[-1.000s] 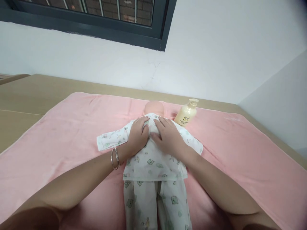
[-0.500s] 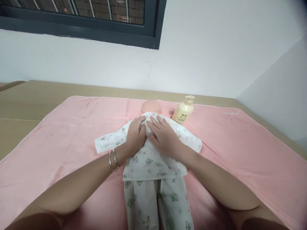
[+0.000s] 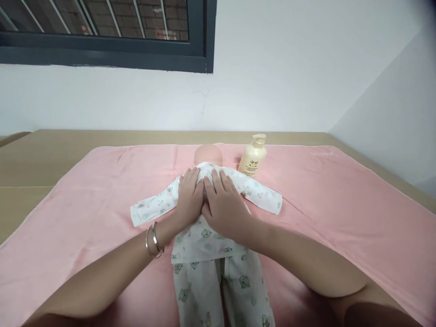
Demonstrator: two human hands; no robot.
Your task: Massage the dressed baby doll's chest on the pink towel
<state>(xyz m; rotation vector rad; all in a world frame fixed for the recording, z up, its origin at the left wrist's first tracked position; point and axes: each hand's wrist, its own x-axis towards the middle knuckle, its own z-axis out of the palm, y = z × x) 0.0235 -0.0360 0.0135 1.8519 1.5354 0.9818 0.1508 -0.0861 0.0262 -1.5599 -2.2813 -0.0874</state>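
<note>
A baby doll [image 3: 208, 154] in a white printed outfit lies on the pink blanket, its bald head away from me. No face shows. Its white top [image 3: 206, 245] has little green animal prints, and its trousers [image 3: 194, 290] match. My left hand [image 3: 190, 195], with two silver bangles [image 3: 154, 240] at the wrist, rests flat on the upper left of the doll's torso. Beside it my right hand [image 3: 226, 209] lies flat on the upper right, fingers stretched toward the head. The thumbs meet or nearly meet in the middle. Both hands hide much of the torso.
A pale yellow pump bottle [image 3: 252, 156] stands beside the doll's head on the right. The pink blanket [image 3: 323, 204] covers most of the wooden surface [image 3: 68, 147]. Behind rises a white wall [image 3: 272, 68] with a dark-framed window [image 3: 136, 59].
My right hand has come in against the left, and the thumbs are closer together. Both hands sit slightly lower on the doll's torso. The camera view has shifted and levelled a little.
</note>
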